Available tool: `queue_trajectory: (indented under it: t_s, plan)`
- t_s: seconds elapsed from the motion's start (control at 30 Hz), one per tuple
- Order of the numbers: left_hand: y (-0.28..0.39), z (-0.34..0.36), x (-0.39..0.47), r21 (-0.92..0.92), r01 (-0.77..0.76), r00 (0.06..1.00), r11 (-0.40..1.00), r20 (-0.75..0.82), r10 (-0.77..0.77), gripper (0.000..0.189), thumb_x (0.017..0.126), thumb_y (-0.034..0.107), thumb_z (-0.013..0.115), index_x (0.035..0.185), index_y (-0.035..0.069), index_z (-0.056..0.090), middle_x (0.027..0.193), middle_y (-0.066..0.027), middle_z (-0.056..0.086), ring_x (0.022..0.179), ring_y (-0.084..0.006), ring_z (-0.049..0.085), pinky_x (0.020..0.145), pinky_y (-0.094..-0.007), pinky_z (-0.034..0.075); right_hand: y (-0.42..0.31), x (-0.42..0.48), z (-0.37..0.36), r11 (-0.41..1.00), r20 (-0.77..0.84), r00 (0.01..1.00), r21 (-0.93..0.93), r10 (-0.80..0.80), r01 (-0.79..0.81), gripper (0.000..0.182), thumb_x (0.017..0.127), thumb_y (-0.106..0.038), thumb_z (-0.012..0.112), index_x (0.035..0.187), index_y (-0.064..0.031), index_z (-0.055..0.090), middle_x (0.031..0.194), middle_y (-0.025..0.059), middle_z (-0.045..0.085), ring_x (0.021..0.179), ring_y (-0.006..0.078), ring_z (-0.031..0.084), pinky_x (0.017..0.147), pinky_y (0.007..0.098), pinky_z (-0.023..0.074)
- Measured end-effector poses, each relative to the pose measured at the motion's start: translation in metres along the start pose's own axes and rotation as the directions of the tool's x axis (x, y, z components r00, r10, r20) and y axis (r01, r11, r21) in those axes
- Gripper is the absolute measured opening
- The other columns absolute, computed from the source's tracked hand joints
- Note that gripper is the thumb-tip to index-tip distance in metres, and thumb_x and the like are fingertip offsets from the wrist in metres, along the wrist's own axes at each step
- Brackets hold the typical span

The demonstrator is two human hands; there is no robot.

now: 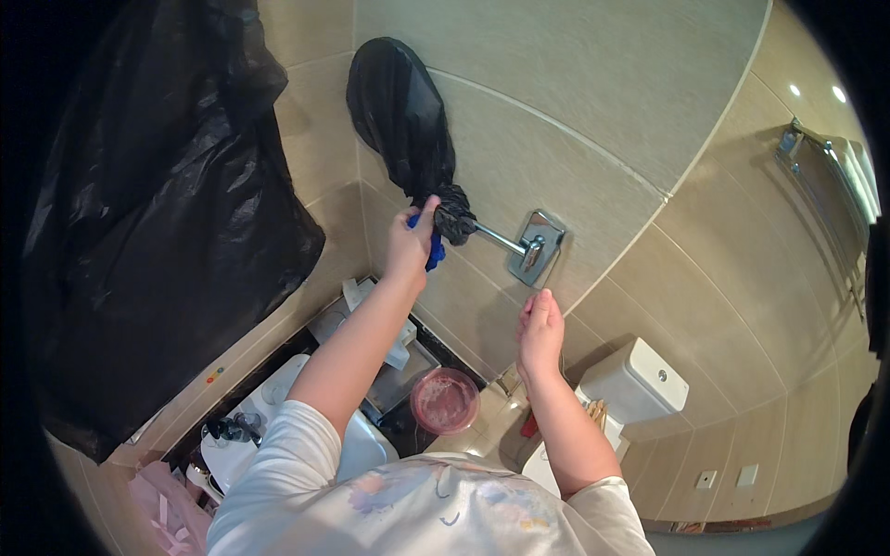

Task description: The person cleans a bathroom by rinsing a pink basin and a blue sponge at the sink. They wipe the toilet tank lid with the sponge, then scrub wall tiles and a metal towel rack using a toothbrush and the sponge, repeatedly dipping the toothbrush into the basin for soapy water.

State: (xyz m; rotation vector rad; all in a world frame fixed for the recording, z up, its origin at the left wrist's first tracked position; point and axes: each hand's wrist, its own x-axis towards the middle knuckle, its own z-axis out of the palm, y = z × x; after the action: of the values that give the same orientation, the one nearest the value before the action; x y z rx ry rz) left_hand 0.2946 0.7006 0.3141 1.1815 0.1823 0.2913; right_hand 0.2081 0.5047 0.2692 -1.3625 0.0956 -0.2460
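Note:
My left hand (411, 240) grips a bunched blue cloth (437, 251) against the gathered neck of a black plastic bag (403, 104). The bag covers a round-ended object on a chrome arm (499, 238), probably a wall-mounted mirror; its surface is hidden. That arm joins a chrome wall plate (539, 249) on the beige tiles. Just below the plate's lower corner is my right hand (541, 330), its fingers curled in and nothing showing in them.
Black plastic sheeting (160, 208) hangs over the left wall. Below are a white washbasin (365, 445), a dark counter edge (400, 424) and a reddish translucent tub (445, 401). A white toilet cistern (643, 382) stands lower right. A chrome towel rack (820, 187) is on the right wall.

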Motion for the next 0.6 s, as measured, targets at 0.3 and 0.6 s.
queue_trajectory:
  t_s: [0.3, 0.6]
  plan:
    - [-0.027, -0.011, 0.038, -0.036, -0.091, 0.995, 0.995, 0.048, 0.093, 0.041, 0.081, 0.024, 0.076, 0.108, 0.000, 0.056, 0.087, -0.0055, 0.062, 0.073, -0.0134, 0.058, 0.068, -0.0274, 0.047, 0.053, -0.005, -0.020, 0.988, -0.016, 1.000, -0.156, -0.021, 0.018, 0.040, 0.102, -0.042, 0.035, 0.075, -0.0130, 0.042, 0.057, -0.0040, 0.036, 0.046, 0.0076, 0.032, 0.042, 0.0233, 0.0244]
    - [-0.022, -0.034, -0.004, -0.110, 0.235, 0.952, 0.966, 0.225, -0.206, 0.052, 0.083, 0.044, 0.070, 0.117, 0.008, 0.057, 0.099, -0.0015, 0.058, 0.090, -0.0108, 0.055, 0.076, -0.0279, 0.045, 0.021, -0.011, -0.011, 0.998, -0.002, 0.999, -0.048, 0.042, -0.042, 0.038, 0.101, -0.042, 0.037, 0.078, -0.0130, 0.043, 0.059, -0.0050, 0.034, 0.048, 0.0059, 0.030, 0.042, 0.0223, 0.0223]
